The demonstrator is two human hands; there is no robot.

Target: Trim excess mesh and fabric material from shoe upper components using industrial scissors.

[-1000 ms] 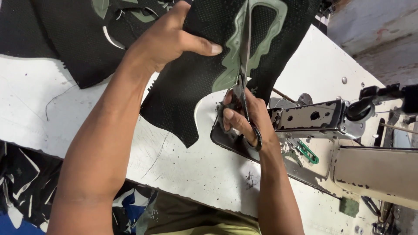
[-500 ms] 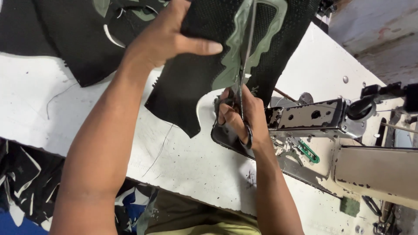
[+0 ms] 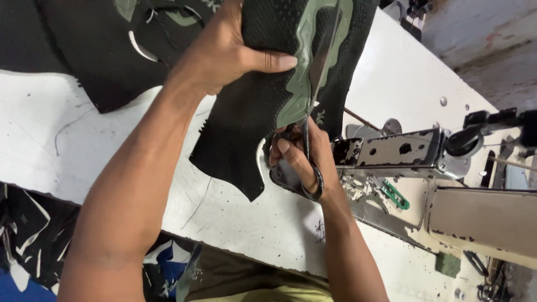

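My left hand (image 3: 224, 53) grips a black mesh fabric piece (image 3: 246, 128) with a grey-green rubbery overlay (image 3: 302, 84), holding it up over the white table (image 3: 100, 162). My right hand (image 3: 305, 162) is closed on the loops of a pair of scissors (image 3: 320, 72). Their long blades point away from me and run along the edge of the green overlay. The lower tip of the fabric hangs down toward the table.
A sewing machine (image 3: 403, 151) with a worn metal head stands right of my right hand. More black fabric pieces with pale overlays (image 3: 112, 45) lie at the far left of the table. Dark cut scraps (image 3: 33, 240) sit below the table's near edge.
The fabric piece has shifted slightly left and up in my left hand. The scissors have advanced a little further along the green overlay.
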